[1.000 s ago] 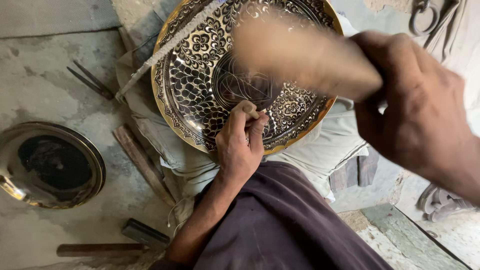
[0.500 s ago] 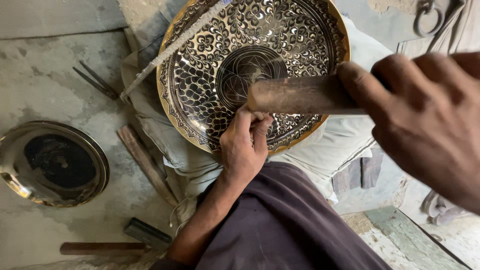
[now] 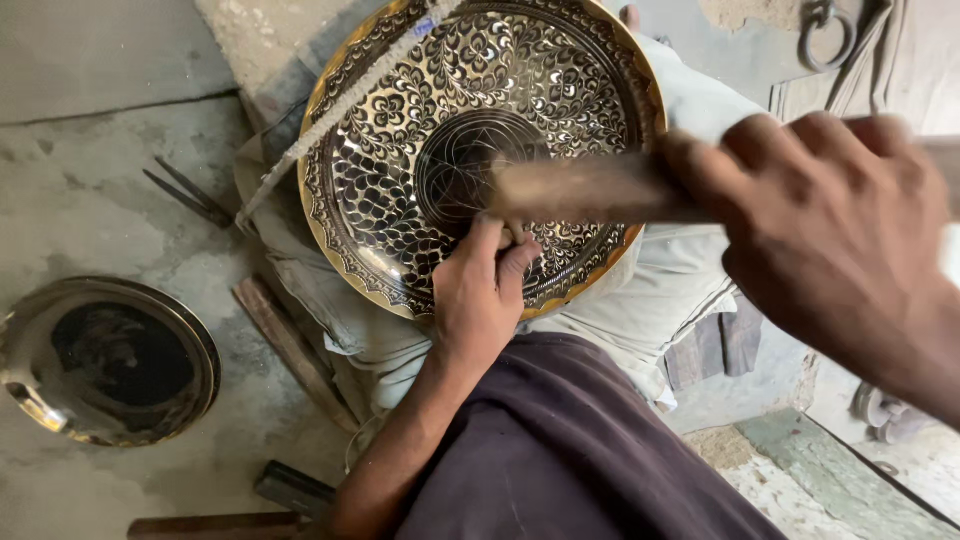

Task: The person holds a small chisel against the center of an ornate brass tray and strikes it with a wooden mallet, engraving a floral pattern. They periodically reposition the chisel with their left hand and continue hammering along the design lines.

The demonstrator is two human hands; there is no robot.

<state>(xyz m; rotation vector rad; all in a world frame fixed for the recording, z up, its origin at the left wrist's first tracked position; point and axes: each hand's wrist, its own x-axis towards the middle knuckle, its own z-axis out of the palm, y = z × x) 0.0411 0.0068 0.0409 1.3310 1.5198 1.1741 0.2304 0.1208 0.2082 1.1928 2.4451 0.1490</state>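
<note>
left hand (image 3: 480, 295) pinched on a small tool, hidden, against brass plate (image 3: 480, 150); right hand (image 3: 835, 225) fisted round blurred wooden hammer (image 3: 590, 190)

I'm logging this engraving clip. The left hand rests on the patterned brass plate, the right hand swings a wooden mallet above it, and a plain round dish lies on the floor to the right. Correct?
Not quite. In the head view the plain round dish lies on the floor to the left of the patterned brass plate. The left hand rests on it and the right hand holds the wooden mallet above.
</note>
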